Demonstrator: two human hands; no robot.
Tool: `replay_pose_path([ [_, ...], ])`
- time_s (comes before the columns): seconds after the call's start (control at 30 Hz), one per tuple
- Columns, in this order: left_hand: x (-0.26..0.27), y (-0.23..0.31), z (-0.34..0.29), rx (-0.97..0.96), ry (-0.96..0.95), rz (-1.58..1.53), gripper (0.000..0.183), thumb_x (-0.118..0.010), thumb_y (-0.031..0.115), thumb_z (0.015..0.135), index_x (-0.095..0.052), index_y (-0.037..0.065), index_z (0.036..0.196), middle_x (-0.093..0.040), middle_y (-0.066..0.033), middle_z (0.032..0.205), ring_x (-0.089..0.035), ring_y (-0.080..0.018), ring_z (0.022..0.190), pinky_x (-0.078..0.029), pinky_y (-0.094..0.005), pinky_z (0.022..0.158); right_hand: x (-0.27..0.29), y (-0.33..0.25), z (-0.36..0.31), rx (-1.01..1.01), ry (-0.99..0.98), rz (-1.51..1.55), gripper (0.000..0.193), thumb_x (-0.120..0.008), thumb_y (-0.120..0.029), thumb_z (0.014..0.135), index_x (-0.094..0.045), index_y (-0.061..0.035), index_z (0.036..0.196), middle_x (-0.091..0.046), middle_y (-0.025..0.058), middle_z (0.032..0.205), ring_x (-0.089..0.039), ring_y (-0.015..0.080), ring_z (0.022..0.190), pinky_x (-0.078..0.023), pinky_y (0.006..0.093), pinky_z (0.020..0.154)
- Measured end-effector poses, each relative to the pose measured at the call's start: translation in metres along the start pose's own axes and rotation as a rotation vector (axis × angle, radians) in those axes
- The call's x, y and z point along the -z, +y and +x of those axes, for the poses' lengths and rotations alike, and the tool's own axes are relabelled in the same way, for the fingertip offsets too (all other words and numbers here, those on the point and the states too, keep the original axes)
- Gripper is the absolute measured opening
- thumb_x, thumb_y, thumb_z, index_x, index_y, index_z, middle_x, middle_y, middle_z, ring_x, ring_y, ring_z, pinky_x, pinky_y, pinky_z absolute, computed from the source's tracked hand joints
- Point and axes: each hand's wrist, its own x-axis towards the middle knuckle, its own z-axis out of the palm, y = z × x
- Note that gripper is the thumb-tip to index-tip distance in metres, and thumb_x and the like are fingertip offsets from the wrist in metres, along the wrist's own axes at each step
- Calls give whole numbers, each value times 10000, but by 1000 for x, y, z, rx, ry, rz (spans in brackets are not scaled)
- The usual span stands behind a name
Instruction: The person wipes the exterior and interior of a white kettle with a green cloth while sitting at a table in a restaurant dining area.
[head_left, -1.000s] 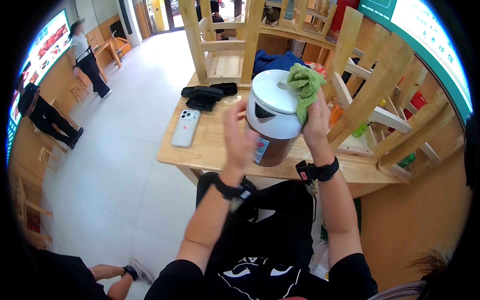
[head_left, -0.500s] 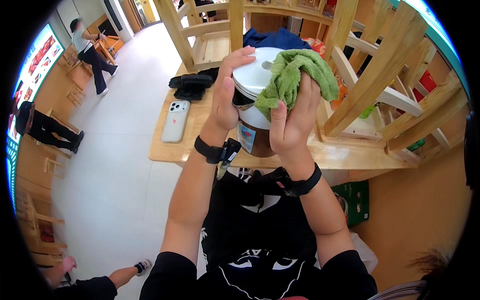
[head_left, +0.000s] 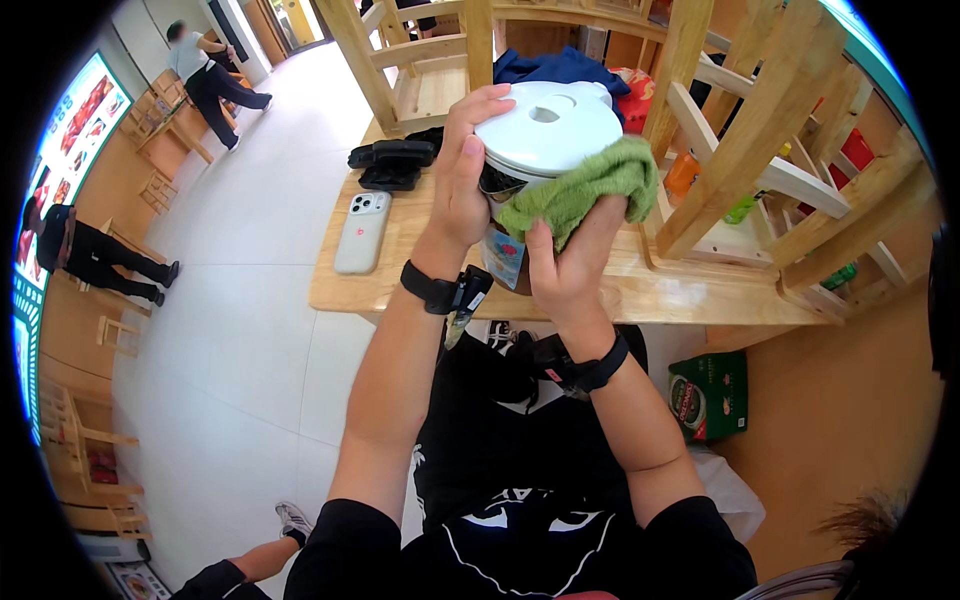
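A canister (head_left: 550, 133) with a round white lid, a brownish body and a picture label stands upright at the table's near edge. My left hand (head_left: 462, 190) is closed around its left side, with the fingertips over the lid's rim. My right hand (head_left: 575, 268) presses a green cloth (head_left: 600, 185) against the canister's right side, just under the lid. The cloth covers part of the rim and body, and the canister's base is mostly hidden behind my right hand.
On the wooden table (head_left: 660, 300) lie a pale phone (head_left: 362, 235) and black devices (head_left: 392, 160) at left. Upturned wooden stools (head_left: 745, 140) stand behind and at right, near a blue cloth (head_left: 560, 70). A green box (head_left: 710, 395) sits below. Several people are at left.
The cloth has slid off the lid's top and down to its right side, with my right hand moving slightly down. The white lid now shows almost whole. A person at far left has shifted.
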Motion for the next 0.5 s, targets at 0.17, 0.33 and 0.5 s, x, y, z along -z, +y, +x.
replay_pose_path([
  [0.17,5,8,0,-51,30,162,494,-287,335,1073,-579,-7,1278,-516,-202,1422,-468,-311,1335,-321,-401,1152,-9,15,-39,-148,-72,110,845,-644,-185,900,-169,126,1524,-277,320,1539,-287,493,1415,-176,525,1202],
  [0.33,1,20,-4,-88,103,256,398,-368,272,1070,-594,4,1260,-525,-218,1390,-505,-351,1281,-365,-407,1115,-2,17,-43,-211,-101,271,768,-610,-145,949,-182,100,1537,-300,283,1546,-313,414,1429,-210,457,1203],
  [0.5,-19,39,-8,-13,110,367,364,-394,255,1077,-570,20,1293,-483,-215,1430,-489,-355,1301,-355,-405,1121,9,2,-3,-376,19,466,558,-588,-120,1012,-339,29,1488,-479,161,1429,-465,242,1307,-347,358,1119],
])
